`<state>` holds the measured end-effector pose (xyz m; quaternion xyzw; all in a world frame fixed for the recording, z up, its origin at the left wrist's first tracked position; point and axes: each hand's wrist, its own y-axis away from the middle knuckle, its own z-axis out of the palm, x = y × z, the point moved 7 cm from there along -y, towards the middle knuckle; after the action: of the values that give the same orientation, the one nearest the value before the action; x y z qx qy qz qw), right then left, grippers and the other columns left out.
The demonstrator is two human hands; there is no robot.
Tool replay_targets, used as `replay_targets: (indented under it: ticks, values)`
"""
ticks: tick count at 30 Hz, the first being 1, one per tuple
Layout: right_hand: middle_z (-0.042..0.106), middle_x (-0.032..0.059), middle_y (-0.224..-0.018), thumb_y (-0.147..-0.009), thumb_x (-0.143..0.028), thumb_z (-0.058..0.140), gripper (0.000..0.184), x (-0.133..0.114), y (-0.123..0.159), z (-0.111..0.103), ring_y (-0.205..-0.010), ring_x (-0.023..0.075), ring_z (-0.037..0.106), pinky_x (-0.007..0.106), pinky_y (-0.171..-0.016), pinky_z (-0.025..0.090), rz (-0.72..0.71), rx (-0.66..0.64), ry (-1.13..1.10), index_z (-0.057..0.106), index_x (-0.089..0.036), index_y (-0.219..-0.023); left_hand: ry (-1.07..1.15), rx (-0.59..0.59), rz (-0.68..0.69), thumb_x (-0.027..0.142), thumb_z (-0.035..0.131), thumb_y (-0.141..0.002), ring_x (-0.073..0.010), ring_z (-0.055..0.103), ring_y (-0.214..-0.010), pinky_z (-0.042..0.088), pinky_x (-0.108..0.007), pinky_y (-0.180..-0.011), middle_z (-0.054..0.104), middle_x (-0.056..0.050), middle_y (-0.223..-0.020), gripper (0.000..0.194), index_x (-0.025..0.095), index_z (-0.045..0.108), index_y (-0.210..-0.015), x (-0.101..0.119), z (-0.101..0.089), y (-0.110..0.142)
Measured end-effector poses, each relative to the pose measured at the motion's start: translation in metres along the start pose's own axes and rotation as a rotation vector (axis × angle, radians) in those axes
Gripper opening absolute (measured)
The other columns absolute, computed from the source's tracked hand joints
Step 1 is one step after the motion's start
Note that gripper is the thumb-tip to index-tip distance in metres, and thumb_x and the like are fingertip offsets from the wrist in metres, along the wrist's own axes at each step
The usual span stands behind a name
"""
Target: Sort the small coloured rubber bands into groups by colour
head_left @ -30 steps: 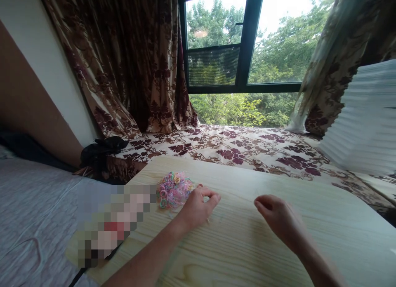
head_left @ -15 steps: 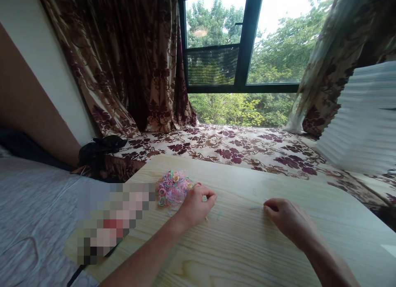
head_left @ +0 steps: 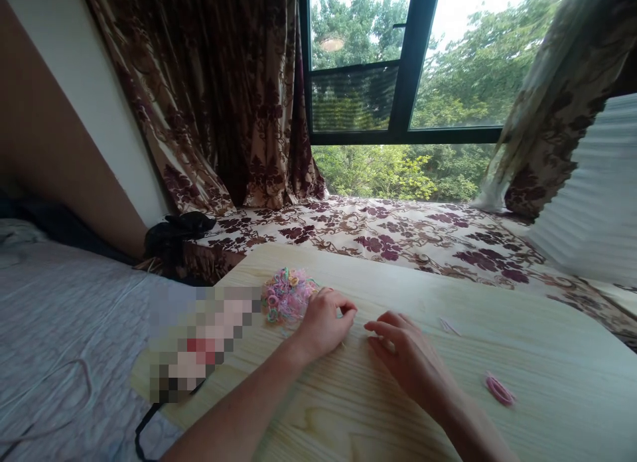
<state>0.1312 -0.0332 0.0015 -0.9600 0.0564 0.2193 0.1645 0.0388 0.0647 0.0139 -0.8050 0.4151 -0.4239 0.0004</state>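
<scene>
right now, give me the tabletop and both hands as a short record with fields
surface: pale wood-grain table
left hand: thumb and fingertips pinched beside the pile; anything held is too small to tell
right hand: fingers loosely curled, thumb and forefinger slightly apart, facing the left hand
pile: small multicoloured rings and loops, tangled together
right of right hand: thin pale pink strands; nearer the person, a pink oval bundle of loops
beyond table: purple-and-brown floral cloth
</scene>
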Motion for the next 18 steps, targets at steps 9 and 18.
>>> replay_targets:
  ticks: [9, 18]
  values:
    - [0.063, 0.0051, -0.081, -0.081, -0.019, 0.048, 0.019, -0.007, -0.003, -0.003, -0.078, 0.0189, 0.056, 0.030, -0.068, 0.042, 0.028, -0.046, 0.066, 0.066, -0.021, -0.073, 0.014, 0.036, -0.025, 0.017, 0.056, -0.074, -0.0155, 0.058, -0.081, 0.042, -0.027, -0.082, 0.069, 0.000, -0.075, 0.013, 0.019, 0.069, -0.072, -0.009, -0.008, -0.005]
    - [0.062, 0.0064, -0.082, -0.081, -0.019, 0.047, 0.017, -0.005, -0.002, -0.004, -0.078, 0.0196, 0.056, 0.031, -0.069, 0.042, 0.007, -0.053, 0.112, 0.063, -0.019, -0.076, -0.100, -0.015, -0.030, 0.017, 0.054, -0.075, -0.0174, 0.057, -0.084, 0.041, -0.030, -0.083, 0.068, -0.001, -0.076, 0.015, 0.019, 0.069, -0.071, -0.007, -0.002, -0.004]
